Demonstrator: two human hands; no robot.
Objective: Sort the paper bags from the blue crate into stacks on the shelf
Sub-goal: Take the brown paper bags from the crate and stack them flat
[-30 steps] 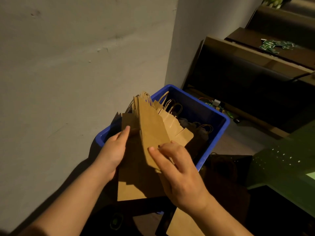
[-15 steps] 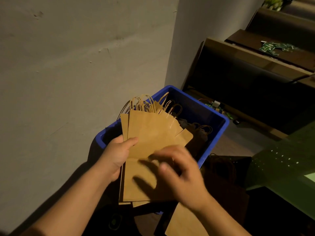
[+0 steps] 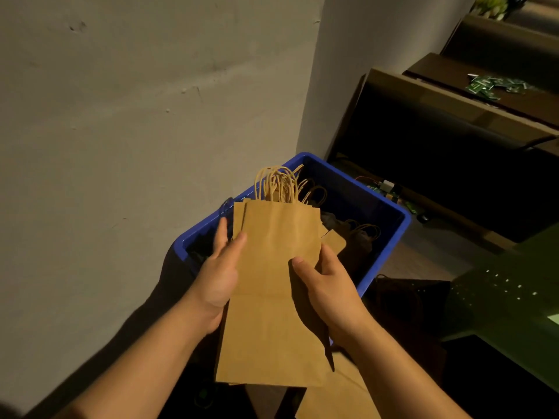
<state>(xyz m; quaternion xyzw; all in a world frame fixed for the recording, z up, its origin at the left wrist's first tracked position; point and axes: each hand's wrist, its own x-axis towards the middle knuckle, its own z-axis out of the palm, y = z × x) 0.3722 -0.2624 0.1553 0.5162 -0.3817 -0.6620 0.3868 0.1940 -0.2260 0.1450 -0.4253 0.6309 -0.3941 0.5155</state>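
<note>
The person holds a flat bunch of paper bags [image 3: 272, 285] just above the blue crate [image 3: 390, 252]. The left hand [image 3: 219, 278] grips the left edge, thumb on top and fingers behind. The right hand [image 3: 328, 285] grips the right edge the same way, thumb pressed on the paper. The bunch is long and points away from the person: the string handles [image 3: 276, 184] are at the far end, over the crate, and the bottom end hangs near the wrists. Both hands sit about halfway along it. More bags lie in the crate, though it is too dark to count them. The shelf [image 3: 453, 95] is up and to the right, so the right hand is nearer to it.
</note>
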